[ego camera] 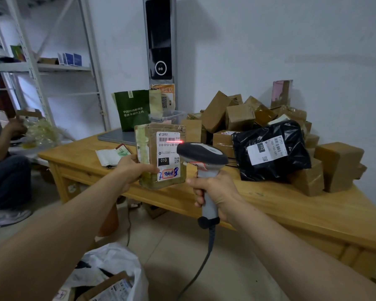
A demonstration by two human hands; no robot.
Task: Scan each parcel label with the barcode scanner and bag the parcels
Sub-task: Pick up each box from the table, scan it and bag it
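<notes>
A brown parcel (161, 156) with a white label (168, 156) crossed by a red line is seen left of the grey, black-topped scanner (202, 158); right of it, a black bag (271, 149).

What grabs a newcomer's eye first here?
A red laser line crosses the label of the brown paper parcel held centre-frame by the left hand. The right hand grips the grey corded barcode scanner; behind, a shiny black plastic mailer leans on piled cardboard boxes.

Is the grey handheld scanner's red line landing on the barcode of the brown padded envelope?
Yes, the red line crosses the right part of the barcode on the brown padded envelope in the left hand.
</notes>
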